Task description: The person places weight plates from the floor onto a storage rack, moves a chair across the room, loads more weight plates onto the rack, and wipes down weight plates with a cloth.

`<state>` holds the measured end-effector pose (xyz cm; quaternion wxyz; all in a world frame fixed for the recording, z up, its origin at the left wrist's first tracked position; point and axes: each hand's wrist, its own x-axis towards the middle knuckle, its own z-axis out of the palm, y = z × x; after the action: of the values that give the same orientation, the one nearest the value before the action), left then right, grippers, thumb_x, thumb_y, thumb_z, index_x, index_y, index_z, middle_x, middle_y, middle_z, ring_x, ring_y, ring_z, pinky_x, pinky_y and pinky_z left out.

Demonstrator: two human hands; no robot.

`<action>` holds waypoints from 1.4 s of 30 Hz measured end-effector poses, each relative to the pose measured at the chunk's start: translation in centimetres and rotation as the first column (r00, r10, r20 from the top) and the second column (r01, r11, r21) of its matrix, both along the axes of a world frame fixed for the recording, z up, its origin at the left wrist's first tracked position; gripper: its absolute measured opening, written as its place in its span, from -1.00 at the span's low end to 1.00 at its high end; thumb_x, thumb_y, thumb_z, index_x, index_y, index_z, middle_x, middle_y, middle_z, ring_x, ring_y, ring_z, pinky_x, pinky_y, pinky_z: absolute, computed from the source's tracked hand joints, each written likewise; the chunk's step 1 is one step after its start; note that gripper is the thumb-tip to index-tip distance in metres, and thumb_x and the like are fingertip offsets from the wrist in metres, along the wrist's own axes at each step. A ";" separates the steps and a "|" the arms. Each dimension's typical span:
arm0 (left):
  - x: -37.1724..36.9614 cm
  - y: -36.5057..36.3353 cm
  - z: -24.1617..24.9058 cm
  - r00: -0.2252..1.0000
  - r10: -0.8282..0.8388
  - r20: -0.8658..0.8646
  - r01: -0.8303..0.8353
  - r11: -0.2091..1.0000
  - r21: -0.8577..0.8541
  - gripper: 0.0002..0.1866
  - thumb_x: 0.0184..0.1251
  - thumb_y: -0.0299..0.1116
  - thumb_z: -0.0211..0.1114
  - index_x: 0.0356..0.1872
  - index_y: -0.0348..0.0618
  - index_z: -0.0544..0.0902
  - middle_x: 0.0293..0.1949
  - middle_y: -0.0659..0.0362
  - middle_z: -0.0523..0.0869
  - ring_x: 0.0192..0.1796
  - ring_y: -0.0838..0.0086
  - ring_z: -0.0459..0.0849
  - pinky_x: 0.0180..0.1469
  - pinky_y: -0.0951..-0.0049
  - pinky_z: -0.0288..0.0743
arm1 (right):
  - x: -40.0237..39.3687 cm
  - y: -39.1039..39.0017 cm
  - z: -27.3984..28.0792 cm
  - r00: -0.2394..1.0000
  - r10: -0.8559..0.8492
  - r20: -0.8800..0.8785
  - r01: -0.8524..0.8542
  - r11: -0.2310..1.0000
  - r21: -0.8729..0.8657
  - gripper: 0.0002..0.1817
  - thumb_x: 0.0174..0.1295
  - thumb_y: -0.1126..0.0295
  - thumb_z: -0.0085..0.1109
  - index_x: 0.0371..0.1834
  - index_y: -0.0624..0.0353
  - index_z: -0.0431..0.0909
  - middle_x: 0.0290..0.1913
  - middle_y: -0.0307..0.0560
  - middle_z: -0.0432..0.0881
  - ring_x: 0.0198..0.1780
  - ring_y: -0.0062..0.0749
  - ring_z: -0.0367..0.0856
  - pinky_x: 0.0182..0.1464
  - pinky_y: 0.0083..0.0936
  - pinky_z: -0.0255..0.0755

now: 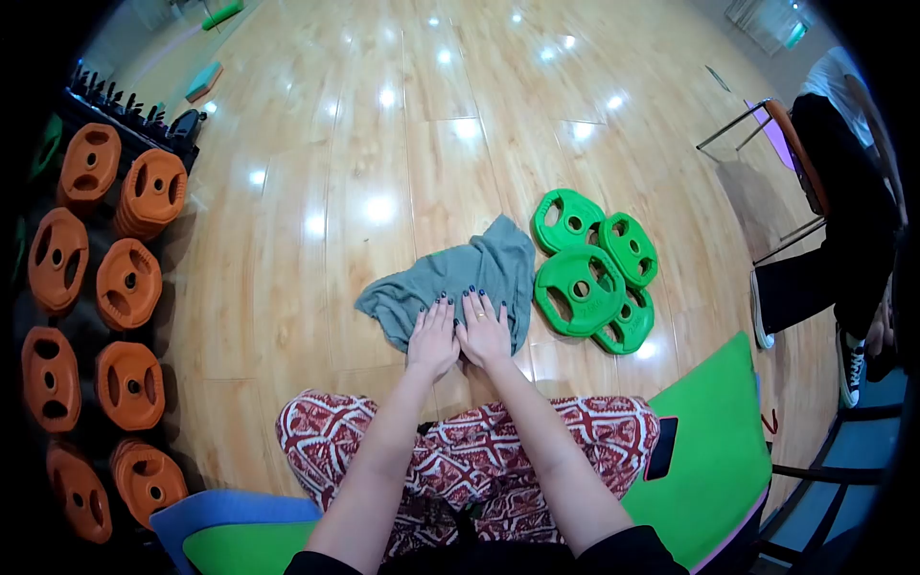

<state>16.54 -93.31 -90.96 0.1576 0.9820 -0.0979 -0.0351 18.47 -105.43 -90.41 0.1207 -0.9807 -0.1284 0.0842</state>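
A grey-green cloth (pixel 470 264) lies spread and wrinkled on the wooden floor in front of my crossed legs. My left hand (pixel 434 337) rests flat on its near edge, fingers stretched forward. Beside it, my right hand (pixel 486 331) also lies flat on the cloth, with its fingers spread a little and a ring on one of them. The two hands almost touch at the thumbs. To the right of the cloth, several green weight plates lie on the floor; the nearest large green plate (pixel 580 290) partly overlaps others.
Orange weight plates (pixel 131 383) hang stacked on a rack along the left. A green mat (pixel 714 431) lies under and beside me, with a dark phone-like rectangle (pixel 662 448) on it. At right, a person in dark trousers (pixel 800 287) sits on a chair (pixel 797 158).
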 end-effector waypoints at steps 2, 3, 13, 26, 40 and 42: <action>-1.8 -0.3 0.3 0.998 -0.027 -0.058 0.030 0.998 0.060 -0.39 0.10 -0.18 -0.06 0.19 -0.24 0.13 0.27 0.08 0.06 0.32 0.31 -0.01 0.29 0.27 -0.10 | -1.9 -0.3 0.2 1.000 0.006 -0.027 -0.007 1.000 -0.010 -0.39 0.13 0.09 -0.26 0.25 0.10 0.04 0.32 -0.19 -0.01 0.33 -0.36 -0.09 0.28 -0.12 -0.20; -2.5 -0.5 0.5 0.998 -0.028 -0.056 0.032 0.998 0.060 -0.39 0.10 -0.18 -0.06 0.19 -0.24 0.13 0.27 0.08 0.06 0.32 0.31 -0.01 0.29 0.27 -0.10 | -2.8 -0.5 0.4 0.998 0.015 -0.058 -0.016 0.999 -0.028 -0.39 0.13 0.08 -0.26 0.25 0.10 0.03 0.32 -0.20 -0.02 0.34 -0.36 -0.10 0.28 -0.12 -0.19; -5.4 -1.4 1.0 0.975 0.035 -0.219 -0.014 0.995 0.095 -0.40 0.15 -0.17 -0.15 0.23 -0.18 0.08 0.30 0.15 0.01 0.34 0.39 -0.07 0.30 0.22 -0.18 | -5.9 -0.9 -0.2 0.997 -0.052 -0.056 0.048 0.996 -0.071 -0.40 0.16 0.03 -0.30 0.25 0.05 0.06 0.33 -0.26 -0.03 0.35 -0.44 -0.14 0.27 -0.01 -0.29; 5.8 0.6 -0.4 0.988 0.156 0.004 -0.155 0.981 0.116 -0.44 0.19 -0.18 -0.17 0.23 -0.15 0.11 0.30 0.17 0.02 0.34 0.40 -0.08 0.30 0.15 -0.23 | 6.0 1.7 -0.4 0.990 0.014 0.141 -0.008 0.999 -0.046 -0.40 0.17 0.00 -0.32 0.25 0.05 0.07 0.30 -0.26 0.04 0.33 -0.46 -0.07 0.23 0.15 -0.38; 10.6 -2.0 -1.2 0.988 0.128 0.090 -0.141 0.977 0.158 -0.36 0.19 -0.06 -0.20 0.25 -0.19 0.01 0.31 0.15 -0.06 0.36 0.42 -0.19 0.32 0.18 -0.37 | 9.1 -0.4 -1.4 0.967 -0.153 0.206 0.152 0.988 0.021 -0.44 0.12 0.10 -0.20 0.24 -0.05 0.10 0.28 -0.22 0.10 0.30 -0.28 0.00 0.23 0.06 -0.21; 9.0 -2.1 -1.0 0.993 0.115 0.037 -0.119 0.985 0.127 -0.37 0.20 -0.09 -0.19 0.25 -0.22 0.02 0.31 0.11 -0.05 0.36 0.39 -0.15 0.32 0.19 -0.32 | 7.5 -0.7 -1.3 0.971 -0.148 0.189 0.148 0.989 0.018 -0.44 0.12 0.11 -0.21 0.23 -0.02 0.11 0.28 -0.21 0.11 0.30 -0.28 0.00 0.23 0.04 -0.20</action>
<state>25.55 -95.46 -91.93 0.0944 0.9946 -0.0399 -0.0177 25.97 -106.13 -91.67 0.1156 -0.9909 -0.0661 -0.0191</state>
